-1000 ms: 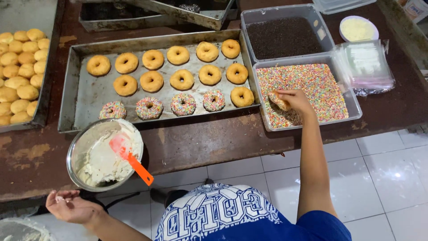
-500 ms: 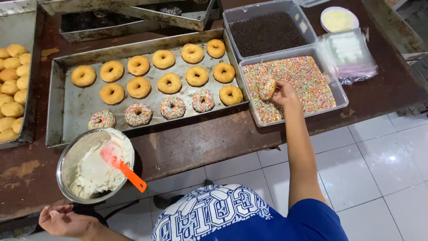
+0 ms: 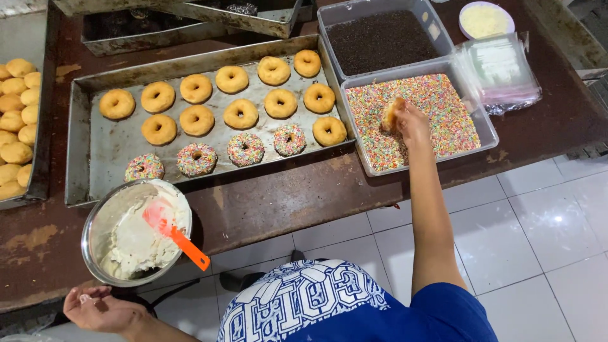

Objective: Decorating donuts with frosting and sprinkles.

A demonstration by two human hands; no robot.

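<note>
Right of centre, the right hand (image 3: 413,123) pinches a donut (image 3: 389,114) above the sprinkle tub (image 3: 484,123), well inside its rims, while the left hand (image 3: 101,309), loosely curled and empty, sits lower left off the table (image 3: 285,196) edge beneath the cream bowl (image 3: 95,221).

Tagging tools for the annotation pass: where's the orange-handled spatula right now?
Head view, lower left: the spatula lies in the metal bowl of white frosting, its handle sticking out over the rim, just below the doughnut tray.
</note>
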